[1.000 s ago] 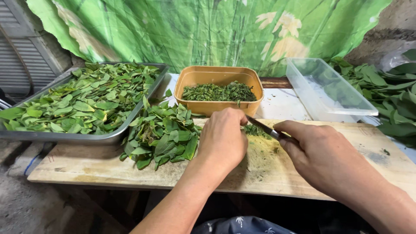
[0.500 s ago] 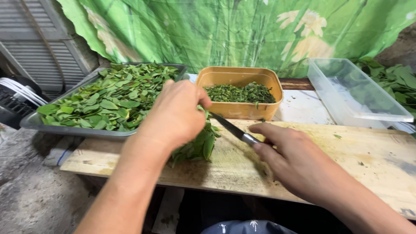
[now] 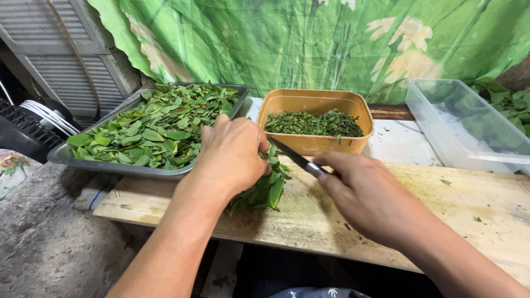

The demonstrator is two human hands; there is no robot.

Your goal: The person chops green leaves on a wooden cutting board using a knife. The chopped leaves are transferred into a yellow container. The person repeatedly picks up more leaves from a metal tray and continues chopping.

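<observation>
My left hand is closed over a bunch of whole green leaves lying on the wooden cutting board. My right hand grips a knife by its handle; the dark blade points up-left toward the leaf bunch and touches it near my left fingers. Behind the blade stands an orange tub holding finely chopped leaves.
A grey metal tray heaped with whole leaves sits at the left, overlapping the board. A clear plastic container stands at the right, with more loose leaves behind it. A green printed cloth hangs at the back.
My left hand left the chopped spot in the board's middle and moved left onto the leaf pile, gathering a bunch. The knife followed left. The chopped bits are gone from the board.
</observation>
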